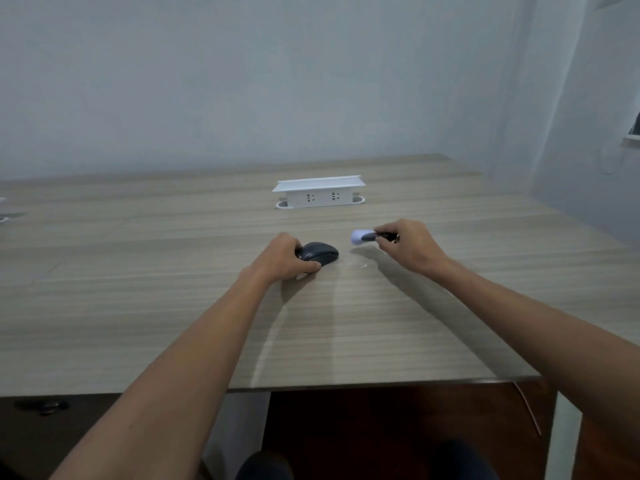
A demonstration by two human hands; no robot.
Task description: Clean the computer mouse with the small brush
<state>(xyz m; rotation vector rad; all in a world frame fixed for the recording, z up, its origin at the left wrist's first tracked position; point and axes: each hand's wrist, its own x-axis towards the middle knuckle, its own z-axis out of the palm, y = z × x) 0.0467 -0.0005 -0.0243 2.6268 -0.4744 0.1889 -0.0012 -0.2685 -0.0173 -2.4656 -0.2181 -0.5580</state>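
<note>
A dark computer mouse [320, 253] lies on the wooden desk [173, 306] near its middle. My left hand [285, 256] grips the mouse from its left side, thumb along the near edge. To the right, my right hand [410, 245] holds a small brush [365, 236] by its dark handle. The brush's pale bristle head points left toward the mouse and hovers a little above the desk, a short gap away from the mouse.
A white socket box [318, 192] stands on the desk behind the hands. A small pale speck [363, 266] lies on the desk right of the mouse. The desk's front edge [381, 384] runs close to my body; a wall rises behind.
</note>
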